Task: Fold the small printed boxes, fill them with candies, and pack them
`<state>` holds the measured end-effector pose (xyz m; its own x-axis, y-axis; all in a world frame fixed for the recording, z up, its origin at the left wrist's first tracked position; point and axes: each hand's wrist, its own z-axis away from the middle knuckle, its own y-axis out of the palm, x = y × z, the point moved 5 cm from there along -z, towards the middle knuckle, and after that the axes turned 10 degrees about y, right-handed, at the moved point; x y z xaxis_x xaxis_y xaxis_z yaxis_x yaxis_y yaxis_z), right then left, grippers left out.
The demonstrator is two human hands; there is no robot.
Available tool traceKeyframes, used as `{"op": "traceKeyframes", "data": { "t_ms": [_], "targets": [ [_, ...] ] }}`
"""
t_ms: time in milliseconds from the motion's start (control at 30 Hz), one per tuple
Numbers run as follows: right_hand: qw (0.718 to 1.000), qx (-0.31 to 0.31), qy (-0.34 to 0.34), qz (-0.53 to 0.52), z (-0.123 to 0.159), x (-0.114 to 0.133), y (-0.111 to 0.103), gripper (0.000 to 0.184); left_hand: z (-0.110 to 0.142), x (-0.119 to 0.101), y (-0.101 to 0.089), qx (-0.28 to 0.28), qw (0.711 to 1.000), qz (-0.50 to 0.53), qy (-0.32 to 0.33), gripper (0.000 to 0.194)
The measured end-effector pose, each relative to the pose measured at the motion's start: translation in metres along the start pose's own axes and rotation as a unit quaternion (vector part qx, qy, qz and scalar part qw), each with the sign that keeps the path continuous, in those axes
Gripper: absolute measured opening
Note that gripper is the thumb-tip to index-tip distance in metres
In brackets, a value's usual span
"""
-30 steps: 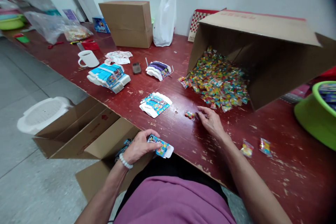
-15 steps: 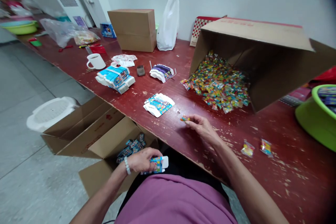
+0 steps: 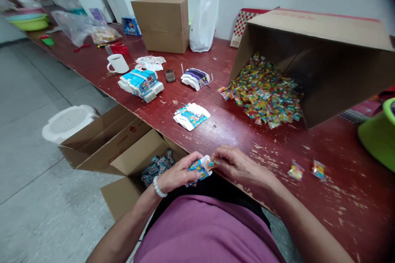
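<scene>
My left hand (image 3: 180, 173) is wrapped around a small blue printed candy box (image 3: 200, 167), its open end tilted towards the right. Pinched in the fingertips of my right hand (image 3: 233, 163) is a wrapped candy (image 3: 211, 164) in blue and orange, right at the mouth of that box. Part of the candy is hidden by my fingers. Flat unfolded boxes (image 3: 191, 116) of the same blue print lie on the table ahead. Two wrapped candies, one yellow (image 3: 296, 170) and one yellow and red (image 3: 319, 169), rest to the right of my right forearm.
A large carton (image 3: 324, 28) on its side spills wrapped candies (image 3: 268, 90) onto the red table (image 3: 240, 135). Below the edge, an open carton (image 3: 135, 154) holds filled boxes (image 3: 159, 166). Bundled blue boxes (image 3: 140, 82), a mug (image 3: 118, 64) and a green basin (image 3: 375, 135) stand around.
My left hand has lifted the candy box up and to the right. My right hand has brought the candy from over the table down to the box's open end. The view has shifted slightly.
</scene>
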<state>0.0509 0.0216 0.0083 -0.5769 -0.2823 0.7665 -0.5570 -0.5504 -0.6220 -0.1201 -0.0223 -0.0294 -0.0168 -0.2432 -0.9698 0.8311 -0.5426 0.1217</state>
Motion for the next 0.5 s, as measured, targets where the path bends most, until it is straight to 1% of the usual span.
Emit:
{"op": "traceKeyframes", "data": {
  "t_ms": [100, 200, 300, 333, 433, 467, 500],
  "targets": [
    [0.999, -0.01, -0.002, 0.035, 0.002, 0.004, -0.003, 0.015, -0.001, 0.002, 0.0, 0.005, 1.0, -0.004, -0.007, 0.031],
    [0.998, 0.003, -0.031, 0.047, 0.001, 0.011, 0.0, 0.017, -0.004, 0.003, 0.004, 0.002, 1.0, 0.016, -0.014, 0.03],
    [0.999, 0.009, -0.035, 0.01, -0.005, 0.01, 0.003, 0.013, -0.008, 0.003, 0.009, -0.012, 0.999, 0.035, -0.01, 0.03],
    [1.0, 0.0, -0.027, -0.01, -0.007, 0.007, 0.003, 0.012, -0.009, 0.003, 0.011, -0.021, 0.999, 0.038, -0.007, 0.031],
    [0.998, -0.049, -0.006, -0.045, -0.013, 0.0, -0.002, 0.018, -0.012, 0.002, 0.014, -0.055, 0.997, 0.045, 0.005, 0.03],
    [0.997, -0.057, -0.002, -0.049, -0.014, -0.001, -0.003, 0.019, -0.012, 0.002, 0.015, -0.065, 0.997, 0.049, 0.01, 0.03],
    [0.997, -0.05, -0.002, -0.058, -0.014, -0.001, -0.003, 0.02, -0.012, 0.001, 0.016, -0.071, 0.996, 0.056, 0.014, 0.032]
  ]
}}
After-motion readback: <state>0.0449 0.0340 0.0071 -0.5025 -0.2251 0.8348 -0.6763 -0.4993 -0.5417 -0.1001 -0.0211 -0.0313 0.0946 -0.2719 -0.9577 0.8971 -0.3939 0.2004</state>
